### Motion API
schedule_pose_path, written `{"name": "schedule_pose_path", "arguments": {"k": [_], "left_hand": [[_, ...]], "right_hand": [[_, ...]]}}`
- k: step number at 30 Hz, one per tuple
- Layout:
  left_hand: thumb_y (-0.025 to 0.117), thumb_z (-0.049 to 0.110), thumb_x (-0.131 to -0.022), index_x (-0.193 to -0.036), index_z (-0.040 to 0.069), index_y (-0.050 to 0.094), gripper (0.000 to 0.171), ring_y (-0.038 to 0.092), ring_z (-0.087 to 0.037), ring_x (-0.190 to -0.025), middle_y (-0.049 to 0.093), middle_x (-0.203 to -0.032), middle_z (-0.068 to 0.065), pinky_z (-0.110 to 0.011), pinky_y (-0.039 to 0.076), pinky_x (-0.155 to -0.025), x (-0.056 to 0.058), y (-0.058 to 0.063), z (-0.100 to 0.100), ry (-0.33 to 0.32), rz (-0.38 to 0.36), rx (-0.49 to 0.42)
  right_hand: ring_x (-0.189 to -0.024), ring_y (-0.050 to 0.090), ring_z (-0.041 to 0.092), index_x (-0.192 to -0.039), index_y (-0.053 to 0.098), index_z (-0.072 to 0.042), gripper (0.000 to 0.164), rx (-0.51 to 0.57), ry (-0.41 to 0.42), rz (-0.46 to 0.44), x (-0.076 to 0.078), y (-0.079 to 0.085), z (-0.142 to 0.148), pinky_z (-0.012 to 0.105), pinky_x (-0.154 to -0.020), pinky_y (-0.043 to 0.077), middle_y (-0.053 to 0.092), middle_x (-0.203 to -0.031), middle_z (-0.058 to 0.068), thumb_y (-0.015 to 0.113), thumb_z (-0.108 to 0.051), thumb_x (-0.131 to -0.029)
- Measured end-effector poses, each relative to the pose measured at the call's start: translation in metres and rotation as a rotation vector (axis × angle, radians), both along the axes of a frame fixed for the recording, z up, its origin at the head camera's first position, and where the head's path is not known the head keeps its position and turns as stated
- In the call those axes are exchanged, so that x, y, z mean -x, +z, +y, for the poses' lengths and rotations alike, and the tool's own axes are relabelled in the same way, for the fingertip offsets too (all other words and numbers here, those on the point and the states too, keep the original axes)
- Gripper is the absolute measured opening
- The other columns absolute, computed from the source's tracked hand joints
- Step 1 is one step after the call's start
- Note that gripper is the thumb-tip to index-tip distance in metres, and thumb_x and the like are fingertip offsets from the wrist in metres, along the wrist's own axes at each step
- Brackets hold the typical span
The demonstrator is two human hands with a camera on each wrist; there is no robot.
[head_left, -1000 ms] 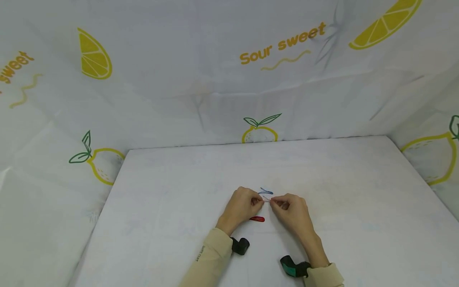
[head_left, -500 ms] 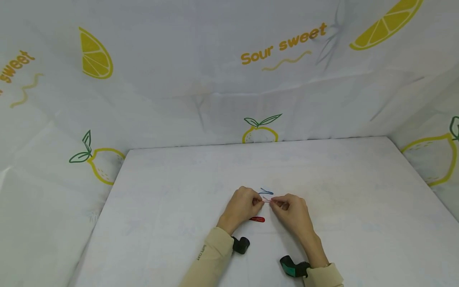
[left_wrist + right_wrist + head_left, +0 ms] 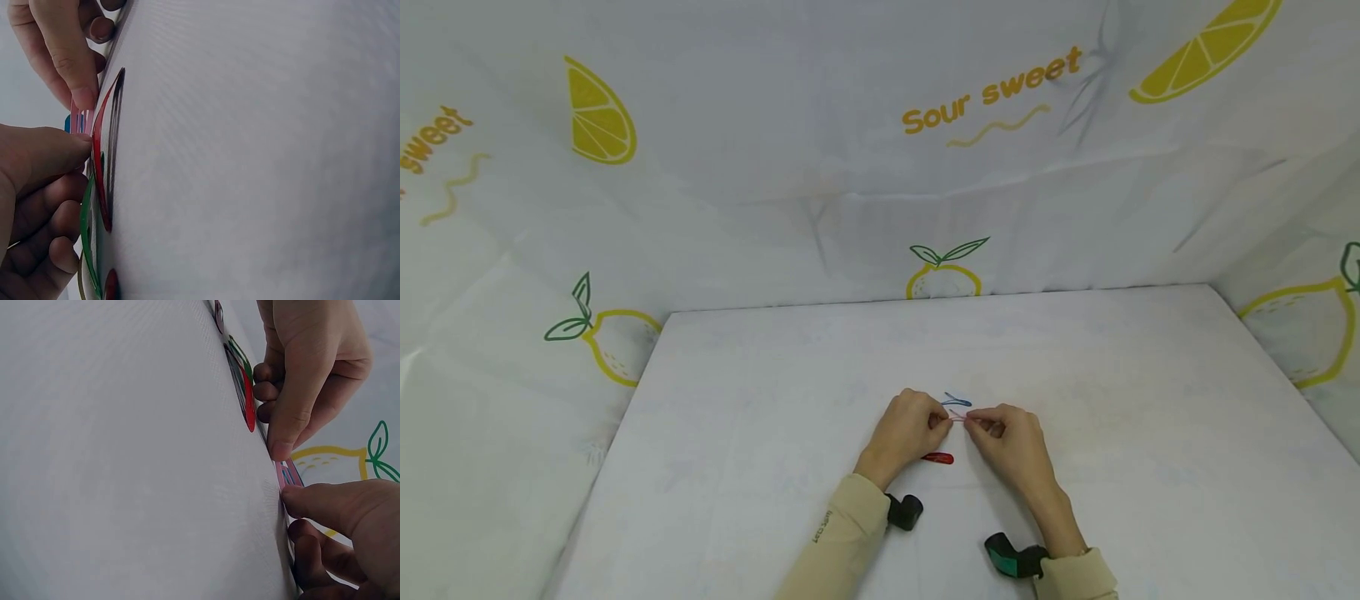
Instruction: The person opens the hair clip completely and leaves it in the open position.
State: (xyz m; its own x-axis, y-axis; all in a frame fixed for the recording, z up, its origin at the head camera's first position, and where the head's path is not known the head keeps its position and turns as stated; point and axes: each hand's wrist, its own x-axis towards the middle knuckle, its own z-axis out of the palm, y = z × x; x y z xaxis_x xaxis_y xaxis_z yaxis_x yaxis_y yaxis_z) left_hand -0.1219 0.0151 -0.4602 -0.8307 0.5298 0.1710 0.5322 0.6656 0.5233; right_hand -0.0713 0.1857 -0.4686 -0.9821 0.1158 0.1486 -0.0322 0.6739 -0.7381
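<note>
Both hands pinch a pink snap hair clip (image 3: 958, 418) between thumb and fingertips, just above the table. My left hand (image 3: 907, 427) grips its left end and my right hand (image 3: 1013, 443) its right end. The clip's arms look spread apart in the head view, and the fingertips cover its ends. Just behind it lies a blue hair clip (image 3: 958, 403), also spread. A red hair clip (image 3: 940, 457) rests nearer, partly behind the left hand. In the left wrist view, a green hair clip (image 3: 85, 220) lies beside the red one.
A further dark red piece (image 3: 112, 285) shows at the bottom of the left wrist view, cut off by the frame. The white table (image 3: 760, 392) meets a lemon-printed cloth (image 3: 775, 225) at the back. Each wrist wears a black camera mount.
The hands stay almost still, both pinching the pink hair clip, which shifts only very slightly. The blue and red hair clips keep their places.
</note>
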Motion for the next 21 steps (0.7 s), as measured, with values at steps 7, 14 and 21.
{"name": "schedule_pose_path", "arguments": {"k": [7,14,21], "left_hand": [[0.077,0.013,-0.089,-0.084,0.009,0.083,0.008,0.041,0.002,-0.057,0.065,-0.061,0.005,-0.010,0.030,-0.054,-0.0001,-0.0009,0.0003,-0.001,0.003,0.000],[0.077,0.013,-0.089,-0.086,0.009,0.083,0.008,0.042,0.002,-0.058,0.065,-0.063,0.005,-0.010,0.031,-0.055,-0.0005,0.0004,-0.0016,-0.003,0.018,-0.001],[0.076,0.014,-0.089,-0.090,0.009,0.083,0.009,0.049,0.001,-0.061,0.070,-0.069,0.003,-0.008,0.036,-0.058,-0.0005,0.0061,-0.0060,-0.014,0.018,-0.025]], "right_hand": [[-0.058,0.051,0.003,-0.094,0.081,0.001,0.011,-0.001,0.000,-0.026,0.0003,-0.0010,-0.0002,0.018,-0.054,0.043,0.070,-0.072,0.006,0.080,-0.006,-0.085],[-0.058,0.052,0.004,-0.097,0.081,0.000,0.014,0.006,0.004,-0.034,-0.0001,0.0011,-0.0016,0.018,-0.054,0.044,0.070,-0.072,0.007,0.080,-0.006,-0.085],[-0.058,0.049,0.003,-0.098,0.081,-0.002,0.015,-0.017,0.003,0.024,-0.0036,0.0059,-0.0041,0.019,-0.053,0.042,0.068,-0.075,0.007,0.082,-0.005,-0.084]]}}
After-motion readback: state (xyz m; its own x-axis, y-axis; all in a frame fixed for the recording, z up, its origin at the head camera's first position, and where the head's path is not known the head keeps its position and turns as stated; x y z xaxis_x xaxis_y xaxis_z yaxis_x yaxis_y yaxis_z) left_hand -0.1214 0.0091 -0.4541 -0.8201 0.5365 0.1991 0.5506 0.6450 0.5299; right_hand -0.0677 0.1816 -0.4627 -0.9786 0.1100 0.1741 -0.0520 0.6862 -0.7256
